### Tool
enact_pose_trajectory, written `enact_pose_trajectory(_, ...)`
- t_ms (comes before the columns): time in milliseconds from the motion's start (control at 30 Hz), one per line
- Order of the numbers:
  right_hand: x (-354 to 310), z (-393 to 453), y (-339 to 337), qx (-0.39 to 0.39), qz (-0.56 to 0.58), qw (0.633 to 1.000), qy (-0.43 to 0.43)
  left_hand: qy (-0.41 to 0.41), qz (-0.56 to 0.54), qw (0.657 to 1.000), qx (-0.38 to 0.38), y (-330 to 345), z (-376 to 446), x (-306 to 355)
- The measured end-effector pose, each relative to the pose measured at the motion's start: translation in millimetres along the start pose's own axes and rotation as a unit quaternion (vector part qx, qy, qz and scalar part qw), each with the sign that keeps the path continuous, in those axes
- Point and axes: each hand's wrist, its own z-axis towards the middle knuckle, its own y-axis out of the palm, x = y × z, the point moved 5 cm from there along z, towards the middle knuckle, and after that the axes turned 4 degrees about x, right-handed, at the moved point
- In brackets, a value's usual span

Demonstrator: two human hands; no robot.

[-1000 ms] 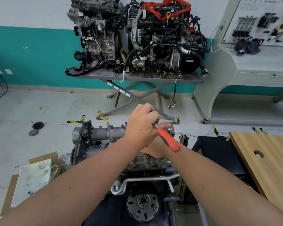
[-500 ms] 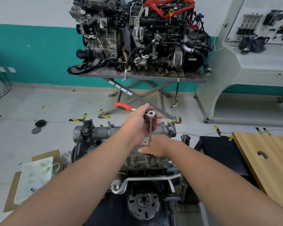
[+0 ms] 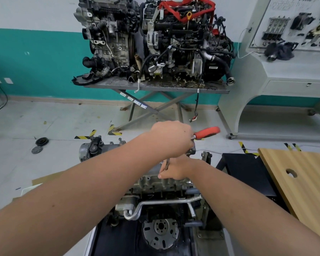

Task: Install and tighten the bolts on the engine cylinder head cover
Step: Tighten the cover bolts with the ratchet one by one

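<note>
Two hands on one tool above cylinder head cover (image 3: 151,175) (top of engine (image 3: 161,206) on stand, beside wooden counter's left edge (image 3: 303,183)). Left hand (image 3: 171,138) clenched over ratchet wrench (image 3: 206,133) head; red handle points right. Right hand (image 3: 175,169) lower, fingers (image 3: 163,176) pinching extension bar (image 3: 167,164), upright over cover. Bolt hidden.

No legible text, only unreadable white labels (image 3: 134,100) on the scissor stand's leg (image 3: 146,108)
</note>
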Motion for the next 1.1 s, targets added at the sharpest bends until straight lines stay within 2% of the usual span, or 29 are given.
enact_pose_trajectory(100, 2, -2, 0, -0.001, 0.002, 1.000, -0.002, 0.088, 0.065, 0.991, 0.082, 4, -1, 2)
enact_pose_trajectory(133, 2, -2, -1, 0.002, 0.004, 1.000, 0.000, 0.125, 0.070, 0.982, 0.127, 7, -3, 3)
enact_pose_trajectory(200, 3, -2, -1, 0.012, -0.012, 1.000, 0.008, 0.185, 0.041, 0.946, 0.262, 10, -14, 1)
enact_pose_trajectory(267, 2, 2, -1, 0.028, -0.051, 0.998, -0.003, 0.192, -0.016, 0.892, 0.409, 13, -23, -9)
enact_pose_trajectory(300, -4, 1, -2, 0.038, -0.063, 0.997, -0.016, 0.171, -0.048, 0.876, 0.449, 16, -25, -14)
enact_pose_trajectory(333, -9, 2, -4, 0.040, -0.068, 0.996, -0.035, 0.148, -0.089, 0.873, 0.457, 21, -24, -18)
enact_pose_trajectory(367, -13, 0, -9, 0.056, -0.024, 0.997, -0.044, 0.120, -0.147, 0.872, 0.451, 26, -23, -21)
enact_pose_trajectory(433, -10, 4, -12, 0.073, -0.011, 0.996, -0.054, 0.072, -0.315, 0.857, 0.402, 37, -21, -29)
enact_pose_trajectory(500, -11, 5, -8, 0.027, -0.045, 0.998, -0.039, 0.001, -0.479, 0.798, 0.366, 48, -19, -36)
enact_pose_trajectory(533, -9, 6, -4, 0.013, -0.067, 0.998, -0.019, -0.062, -0.567, 0.747, 0.341, 54, -16, -41)
enact_pose_trajectory(567, -11, 5, -5, 0.013, -0.078, 0.997, -0.014, -0.134, -0.654, 0.681, 0.301, 60, -13, -43)
enact_pose_trajectory(600, -11, 4, -4, 0.005, -0.079, 0.997, -0.008, -0.181, -0.731, 0.611, 0.243, 66, -10, -42)
enact_pose_trajectory(633, -11, 4, -5, 0.008, -0.074, 0.997, -0.004, -0.196, -0.792, 0.545, 0.195, 70, -7, -40)
enact_pose_trajectory(667, -12, 3, -7, 0.008, -0.064, 0.998, 0.001, -0.197, -0.828, 0.502, 0.157, 73, -5, -39)
enact_pose_trajectory(700, -12, 3, -7, 0.003, -0.052, 0.999, 0.004, -0.199, -0.842, 0.486, 0.127, 74, -4, -41)
enact_pose_trajectory(767, -10, 1, -8, -0.006, -0.046, 0.999, 0.011, -0.211, -0.834, 0.505, 0.069, 74, -4, -48)
enact_pose_trajectory(867, -9, 0, -8, -0.017, -0.053, 0.998, 0.016, -0.212, -0.780, 0.588, -0.036, 64, -4, -53)
enact_pose_trajectory(1000, -8, -5, -7, -0.019, -0.038, 0.999, 0.011, -0.188, -0.619, 0.754, -0.117, 42, 3, -52)
enact_pose_trajectory(1100, -10, -7, -7, -0.017, -0.042, 0.999, 0.013, -0.124, -0.390, 0.903, -0.128, 20, 10, -46)
